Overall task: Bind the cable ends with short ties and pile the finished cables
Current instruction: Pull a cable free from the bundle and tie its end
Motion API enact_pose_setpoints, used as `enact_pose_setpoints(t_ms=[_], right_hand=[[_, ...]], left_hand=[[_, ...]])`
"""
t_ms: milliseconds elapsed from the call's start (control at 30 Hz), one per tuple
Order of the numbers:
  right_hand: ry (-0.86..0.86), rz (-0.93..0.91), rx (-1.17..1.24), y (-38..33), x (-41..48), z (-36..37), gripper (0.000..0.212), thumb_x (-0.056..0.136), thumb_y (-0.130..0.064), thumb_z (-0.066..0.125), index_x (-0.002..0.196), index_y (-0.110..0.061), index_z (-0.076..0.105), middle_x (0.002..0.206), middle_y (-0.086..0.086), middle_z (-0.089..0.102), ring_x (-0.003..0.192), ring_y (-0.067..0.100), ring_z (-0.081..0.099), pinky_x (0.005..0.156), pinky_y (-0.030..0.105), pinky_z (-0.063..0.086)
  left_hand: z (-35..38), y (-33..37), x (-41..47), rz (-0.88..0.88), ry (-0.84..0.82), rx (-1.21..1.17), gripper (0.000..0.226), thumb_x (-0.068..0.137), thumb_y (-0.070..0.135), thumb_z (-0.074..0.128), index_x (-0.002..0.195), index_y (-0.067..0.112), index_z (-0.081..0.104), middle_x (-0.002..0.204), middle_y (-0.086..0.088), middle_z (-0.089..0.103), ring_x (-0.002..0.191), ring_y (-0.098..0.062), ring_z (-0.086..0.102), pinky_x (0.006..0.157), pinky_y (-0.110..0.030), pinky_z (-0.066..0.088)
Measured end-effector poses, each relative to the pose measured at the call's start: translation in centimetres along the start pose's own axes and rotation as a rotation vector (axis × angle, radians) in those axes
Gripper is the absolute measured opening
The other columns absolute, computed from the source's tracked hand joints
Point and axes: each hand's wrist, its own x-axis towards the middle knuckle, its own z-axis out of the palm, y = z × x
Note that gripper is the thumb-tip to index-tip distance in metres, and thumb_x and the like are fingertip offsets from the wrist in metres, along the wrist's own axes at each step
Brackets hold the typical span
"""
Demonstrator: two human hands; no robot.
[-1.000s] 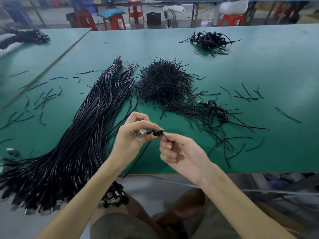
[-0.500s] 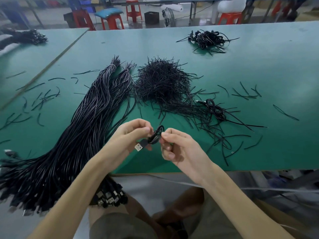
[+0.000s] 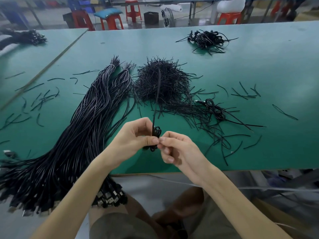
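From my feed it's a big green worktable (image 3: 259, 75) with a second green table (image 3: 34, 57) just beside it on the left. Behind them there are red plastic stools (image 3: 132, 10), a blue-cushioned stool (image 3: 108, 13), a small fan (image 3: 167, 17) and a black box (image 3: 151, 18), all on a shiny grey floor (image 3: 51, 18).

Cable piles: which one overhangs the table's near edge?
The long bundle at left: its plug ends hang past the edge; the others sit well back from it.

I get one view only, worn on the person's head, facing forward and down, close above the left hand (image 3: 133, 137) and right hand (image 3: 179, 150). Past the fingers (image 3: 172, 136) the green table (image 3: 259, 75) runs away; nearer than the fingers, the lap (image 3: 120, 226). Wide lens bows the edges.
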Motion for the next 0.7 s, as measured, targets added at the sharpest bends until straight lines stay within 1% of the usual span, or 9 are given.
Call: enact_pose_setpoints(t_ms=[67,133,200,300,367,433,500,600,700], right_hand=[[-0.043,0.046,0.121,0.0,0.0,0.0,0.016,0.091,-0.012,0.064,0.076,-0.011,0.058,0.068,0.003,0.045,0.05,0.013,0.036,0.052,0.024,0.026],[-0.073,0.085,0.2,0.1,0.0,0.0,0.015,0.091,-0.013,0.061,0.077,-0.01,0.059,0.068,0.003,0.041,0.049,0.013,0.034,0.053,0.025,0.024],[-0.112,0.115,0.276,0.1,-0.2,0.1,0.013,0.093,-0.014,0.059,0.082,-0.007,0.057,0.069,0.003,0.041,0.05,0.011,0.034,0.053,0.024,0.023],[-0.144,0.132,0.345,-0.1,-0.4,0.3,0.014,0.096,-0.015,0.056,0.085,-0.007,0.054,0.07,0.001,0.041,0.05,0.01,0.034,0.053,0.023,0.023],[-0.129,0.131,0.345,-0.3,-0.4,0.5,0.015,0.097,-0.015,0.053,0.084,-0.007,0.053,0.069,0.001,0.04,0.049,0.01,0.035,0.052,0.023,0.024],[-0.112,0.134,0.362,-0.6,-0.5,0.8,0.015,0.096,-0.014,0.053,0.083,-0.007,0.053,0.068,0.001,0.04,0.047,0.01,0.035,0.052,0.023,0.025],[-0.115,0.138,0.408,-0.6,-0.7,1.1,0.016,0.095,-0.014,0.053,0.081,-0.007,0.055,0.067,0.001,0.04,0.046,0.01,0.034,0.051,0.023,0.024],[-0.135,0.156,0.498,-0.5,-1.0,1.6,0.023,0.097,-0.015,0.052,0.076,-0.008,0.059,0.066,-0.001,0.039,0.045,0.009,0.033,0.048,0.022,0.029],[-0.133,0.171,0.556,-0.4,-1.0,1.8,0.025,0.097,-0.016,0.051,0.074,-0.009,0.06,0.064,-0.002,0.041,0.044,0.008,0.034,0.046,0.022,0.035]], left_hand=[[0.2,0.2,0.1,0.079,0.041,0.039,0.021,0.075,-0.005,0.08,0.084,0.001,0.062,0.08,-0.001,0.067,0.077,-0.017,0.063,0.077,-0.028,0.053],[0.2,0.2,0.1,0.178,0.061,0.135,0.025,0.072,-0.013,0.081,0.082,0.006,0.066,0.083,-0.001,0.063,0.079,-0.016,0.062,0.08,-0.026,0.05],[0.1,0.2,0.0,0.267,0.078,0.205,0.02,0.07,-0.007,0.084,0.081,0.003,0.071,0.087,0.0,0.057,0.081,-0.016,0.058,0.079,-0.027,0.049],[0.2,0.3,-0.2,0.315,0.111,0.186,0.021,0.068,-0.004,0.083,0.081,0.009,0.073,0.088,0.003,0.057,0.082,-0.015,0.057,0.072,-0.03,0.052],[0.4,0.4,-0.4,0.361,0.112,0.175,0.029,0.07,-0.017,0.08,0.082,0.008,0.073,0.088,0.0,0.058,0.081,-0.01,0.059,0.069,-0.021,0.052],[0.5,0.5,-0.4,0.381,0.148,0.234,0.035,0.072,-0.026,0.074,0.084,0.007,0.073,0.087,-0.009,0.06,0.081,-0.014,0.06,0.069,-0.025,0.052],[0.6,0.6,-0.6,0.402,0.213,0.317,0.036,0.073,-0.026,0.074,0.084,0.009,0.075,0.086,-0.009,0.062,0.082,-0.017,0.062,0.073,-0.03,0.05],[1.0,1.1,-1.2,0.503,0.255,0.428,0.03,0.078,-0.018,0.076,0.088,0.011,0.076,0.088,-0.008,0.063,0.084,-0.017,0.064,0.074,-0.028,0.052],[1.5,1.4,-1.6,0.564,0.297,0.444,0.027,0.08,-0.013,0.075,0.091,0.011,0.076,0.087,-0.011,0.063,0.082,-0.018,0.063,0.071,-0.025,0.053]])
